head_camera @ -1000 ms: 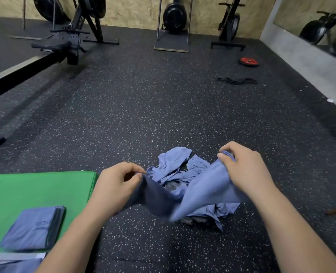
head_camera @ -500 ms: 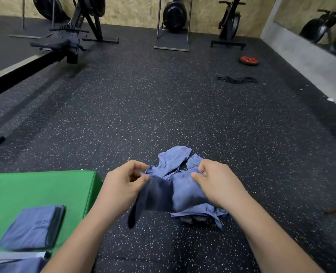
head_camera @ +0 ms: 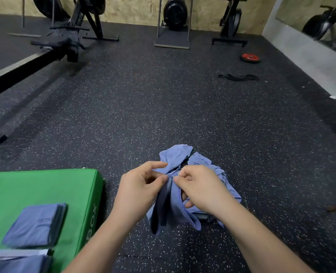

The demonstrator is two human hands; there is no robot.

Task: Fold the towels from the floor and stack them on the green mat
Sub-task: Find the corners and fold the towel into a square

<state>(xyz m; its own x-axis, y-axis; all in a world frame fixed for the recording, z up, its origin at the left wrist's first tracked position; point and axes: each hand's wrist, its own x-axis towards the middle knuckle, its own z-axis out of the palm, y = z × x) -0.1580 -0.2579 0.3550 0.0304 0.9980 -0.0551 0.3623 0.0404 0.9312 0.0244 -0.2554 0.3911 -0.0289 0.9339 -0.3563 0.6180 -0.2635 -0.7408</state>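
Observation:
I hold a blue towel [head_camera: 170, 209] doubled over, hanging in front of me above the floor. My left hand [head_camera: 138, 187] and my right hand [head_camera: 199, 189] pinch its top corners, which meet between my thumbs. Behind it a crumpled pile of blue towels [head_camera: 183, 156] lies on the speckled floor, partly hidden by my right hand. At the left the green mat [head_camera: 35, 186] carries a folded blue towel [head_camera: 35, 225], and another blue towel [head_camera: 19, 265] shows at the bottom left edge.
A rowing machine [head_camera: 45, 54] stretches across the far left. Exercise machines [head_camera: 173, 18] stand along the back wall. A red weight plate [head_camera: 249, 58] and a black strap [head_camera: 238, 77] lie at the far right. Speckled rubber floor surrounds the pile.
My hands have come together from wide apart, my right hand moving left. The towel, spread between them before, now hangs doubled with its corners touching.

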